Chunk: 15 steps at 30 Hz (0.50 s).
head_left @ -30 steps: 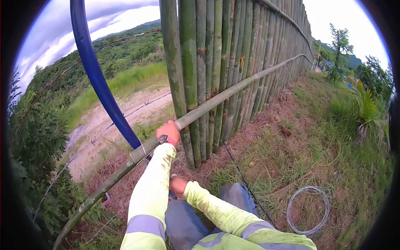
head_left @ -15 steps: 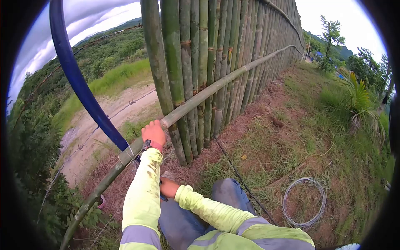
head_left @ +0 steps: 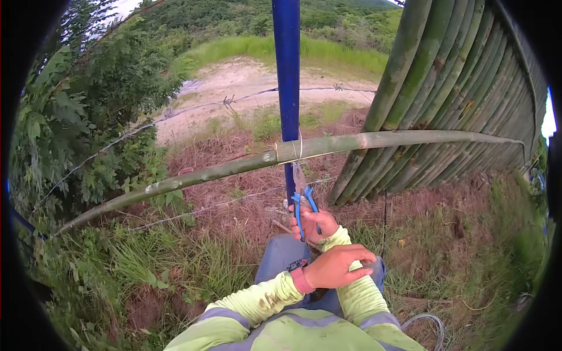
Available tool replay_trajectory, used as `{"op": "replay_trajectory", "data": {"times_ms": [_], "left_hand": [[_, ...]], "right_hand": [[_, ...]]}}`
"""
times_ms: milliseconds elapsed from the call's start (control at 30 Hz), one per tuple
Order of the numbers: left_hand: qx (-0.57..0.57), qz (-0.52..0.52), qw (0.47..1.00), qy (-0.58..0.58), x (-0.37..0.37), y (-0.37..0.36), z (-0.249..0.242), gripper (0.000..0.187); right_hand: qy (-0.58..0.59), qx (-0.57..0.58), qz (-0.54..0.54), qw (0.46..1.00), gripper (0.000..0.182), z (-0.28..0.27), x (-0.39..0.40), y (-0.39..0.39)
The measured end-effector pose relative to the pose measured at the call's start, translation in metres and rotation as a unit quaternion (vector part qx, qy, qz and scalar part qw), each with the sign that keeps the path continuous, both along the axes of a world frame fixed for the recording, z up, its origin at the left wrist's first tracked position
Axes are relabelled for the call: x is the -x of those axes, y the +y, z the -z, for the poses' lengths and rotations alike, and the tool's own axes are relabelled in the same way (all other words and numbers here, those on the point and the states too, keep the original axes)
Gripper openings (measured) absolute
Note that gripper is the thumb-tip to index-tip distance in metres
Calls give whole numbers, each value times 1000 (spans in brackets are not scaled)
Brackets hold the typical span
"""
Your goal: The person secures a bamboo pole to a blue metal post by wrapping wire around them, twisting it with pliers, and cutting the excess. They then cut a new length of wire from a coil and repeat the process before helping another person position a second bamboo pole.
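The bamboo fence (head_left: 462, 111) stands beyond your hands and to their right, its upright culms packed side by side. A long horizontal bamboo rail (head_left: 234, 167) crosses above and ahead of both hands, running from the fence out to the left; it appears to serve as the brace that ties the uprights together. The blue post (head_left: 287, 76) rises directly ahead of your right hand, and the rail crosses in front of it. Thin wire (head_left: 298, 146) wraps rail and post at that crossing, which judging by its position is what fixes the two together. Strands of barbed wire (head_left: 234, 99) run behind the post, well beyond your reach.

Your right hand (head_left: 316, 225) is closed around the blue-handled pliers (head_left: 301, 202), nose pointing up toward the wire tie, just below the crossing. This grip likely keeps the tool in line with the tie. Your left hand (head_left: 339, 266) lies nearer your body, fingers curled loosely over your right forearm and holding nothing, apparently to steady it.
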<state>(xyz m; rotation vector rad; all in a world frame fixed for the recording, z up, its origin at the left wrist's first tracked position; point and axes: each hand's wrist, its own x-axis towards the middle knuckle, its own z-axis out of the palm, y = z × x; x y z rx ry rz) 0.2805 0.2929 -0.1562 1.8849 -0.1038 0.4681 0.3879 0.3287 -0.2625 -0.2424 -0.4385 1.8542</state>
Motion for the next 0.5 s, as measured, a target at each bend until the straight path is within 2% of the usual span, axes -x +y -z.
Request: {"op": "replay_trajectory", "data": {"times_ms": [33,67,133,167,200,233,300,333,400,433,500], "left_hand": [[-7,-7,1000,-21,7,7,-2,25],[-29,-55,997,-47,14,22,-8,25],[-67,-173,981,-64,35,61,-23,27],[-86,-241,965,-58,44,85,-29,28],[-151,-307,938,-55,53,109,-34,33],[-217,-369,902,-55,58,134,-38,39],[-375,-416,829,15,66,175,-46,58],[-375,-419,827,17,63,191,-44,58],[-420,-383,820,71,60,214,-31,74],[-420,-385,819,68,55,219,-25,74],[-469,-316,820,90,38,222,-16,81]], "right_hand": [[2,6,-2,1000,41,-1,0,-2],[-48,38,24,998,41,-6,-2,0],[-165,61,79,981,44,-4,-3,0],[-178,60,88,978,47,-2,-4,-1],[-192,59,97,975,50,0,-4,-1],[-152,68,84,982,53,-1,-4,-1],[-122,66,83,987,51,-37,4,-16],[-94,66,84,990,50,-48,6,-20],[-112,69,71,989,53,-37,7,-29],[-134,65,64,987,57,-32,5,-33],[-250,107,62,960,62,-16,6,-54]]}}
